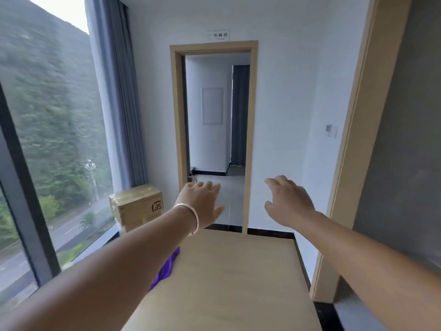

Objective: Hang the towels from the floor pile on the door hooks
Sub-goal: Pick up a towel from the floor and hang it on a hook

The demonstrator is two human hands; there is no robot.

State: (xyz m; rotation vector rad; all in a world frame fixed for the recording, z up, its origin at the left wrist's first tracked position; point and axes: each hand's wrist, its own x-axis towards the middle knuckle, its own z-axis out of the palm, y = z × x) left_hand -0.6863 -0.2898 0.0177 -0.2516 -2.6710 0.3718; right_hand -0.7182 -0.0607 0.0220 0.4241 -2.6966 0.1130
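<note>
Both my arms reach forward at chest height above a light wooden panel (238, 271). My left hand (200, 201), with a silver bracelet on its wrist, has relaxed spread fingers and holds nothing. My right hand (288, 201) is likewise open and empty, palm down. A purple towel (167, 268) hangs at the panel's left edge, partly hidden behind my left forearm. Neither hand touches it. No floor pile and no hooks are in view.
An open doorway (214, 139) lies straight ahead. A cardboard box (137, 206) stands on the floor by the grey curtain (119, 91) and the big window (47, 115) on the left. A wooden door frame (358, 139) rises on the right, with a wall switch (331, 130) beside it.
</note>
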